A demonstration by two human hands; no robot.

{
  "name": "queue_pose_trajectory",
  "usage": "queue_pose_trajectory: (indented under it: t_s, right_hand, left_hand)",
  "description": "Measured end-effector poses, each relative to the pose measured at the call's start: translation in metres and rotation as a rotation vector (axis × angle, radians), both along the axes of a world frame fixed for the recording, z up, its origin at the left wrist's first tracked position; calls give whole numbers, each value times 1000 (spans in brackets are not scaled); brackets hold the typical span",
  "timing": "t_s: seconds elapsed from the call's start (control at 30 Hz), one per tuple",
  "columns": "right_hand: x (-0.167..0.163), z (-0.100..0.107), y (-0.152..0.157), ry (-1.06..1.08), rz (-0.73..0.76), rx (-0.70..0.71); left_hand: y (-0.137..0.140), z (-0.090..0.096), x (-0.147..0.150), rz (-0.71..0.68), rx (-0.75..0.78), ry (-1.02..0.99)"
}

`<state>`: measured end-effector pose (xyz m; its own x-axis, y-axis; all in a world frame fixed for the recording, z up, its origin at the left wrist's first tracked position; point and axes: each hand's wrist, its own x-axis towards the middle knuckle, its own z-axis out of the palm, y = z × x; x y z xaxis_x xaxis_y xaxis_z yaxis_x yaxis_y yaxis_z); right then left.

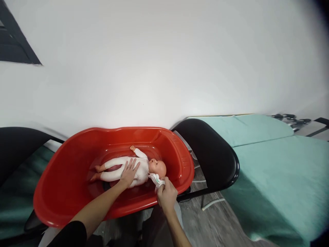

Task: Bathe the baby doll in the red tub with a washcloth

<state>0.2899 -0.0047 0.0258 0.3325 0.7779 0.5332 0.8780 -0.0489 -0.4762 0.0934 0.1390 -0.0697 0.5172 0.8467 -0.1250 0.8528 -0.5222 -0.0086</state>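
Note:
A baby doll [141,174] in a white bodysuit lies on its back in a red baby bathtub [61,185], its head toward the right end. My left hand [130,171] rests on the doll's belly, fingers spread flat. Beside the doll's head, my right hand [167,195] is closed on a white cloth [155,179] with a small green mark. The cloth hangs near the doll's neck and shoulder; whether it touches the head I cannot tell. A shallow layer of water seems to cover the tub's floor.
A black chair [205,154] stands against the tub's right end, and another black chair [20,147] is at the left. Farther right is a pale green padded couch [280,171]. A white wall [144,68] rises right behind the tub.

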Motion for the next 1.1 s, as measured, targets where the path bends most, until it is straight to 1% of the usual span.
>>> queue_pose_trajectory:
  t_s: [0.13, 0.3, 0.4, 0.53, 0.63, 0.73, 0.8, 0.87, 1.03, 1.1]
  right_hand:
    - [1, 0, 1, -20, 1, -14]
    - [0, 2, 2, -41, -39, -69]
    - [1, 1, 2, -44, -34, -86]
    - [1, 1, 2, -58, -43, -101]
    - [2, -1, 2, -64, -49, -88]
    - [2, -2, 0, -50, -25, -55]
    - [2, -2, 0, -46, -16, -54]
    - [1, -1, 0, -47, -21, -65]
    - [0, 1, 2, -43, -28, -83]
    - [0, 1, 2, -42, -26, -81]
  left_hand:
    - [-13, 11, -2, 6, 39, 12]
    - [-28, 22, -20, 34, -85, -13]
    - [-28, 22, -22, 52, -96, -36]
    - [-23, 22, -12, 68, -169, -44]
    - [-24, 29, -7, 103, -197, -112]
    - [-28, 38, -7, 150, -272, -212]
    - [-28, 42, -9, 148, -300, -239]
    - [-26, 40, -10, 147, -297, -243]
    - [-13, 23, -11, 93, -229, -195]
    - [-9, 20, -10, 82, -213, -178]
